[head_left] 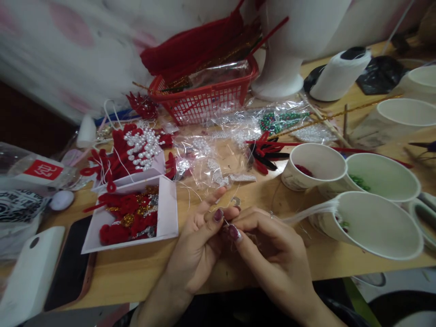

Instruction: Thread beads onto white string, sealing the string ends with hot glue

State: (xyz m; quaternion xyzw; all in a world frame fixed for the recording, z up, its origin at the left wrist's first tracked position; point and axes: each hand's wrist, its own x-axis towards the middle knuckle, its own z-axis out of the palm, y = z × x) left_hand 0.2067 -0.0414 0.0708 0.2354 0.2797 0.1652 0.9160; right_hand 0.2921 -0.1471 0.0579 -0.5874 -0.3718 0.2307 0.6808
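Note:
Above the table's front edge, my left hand (199,243) and my right hand (277,245) meet, thumbs and index fingers pinched close together. A thin pale strand (226,222) shows between the two thumb tips; whether it is thread or a needle I cannot tell. My left index finger sticks out, while the thumb presses inward. Fine loose threads hang beneath the fingertips, partly hidden by the hands. Just beyond the fingers is a small silvery curved piece (235,200). To the right, a bundle of white thread (315,210) drapes over a paper cup (327,227).
At left stands a white box (168,209) of red and gold fuzzy pieces, beside a phone (70,263). Pearl sprays (145,147) lie behind it. Cups with red beads (303,170) and green beads (359,183) stand right. Behind are a red basket (207,102) and thread cone (339,75).

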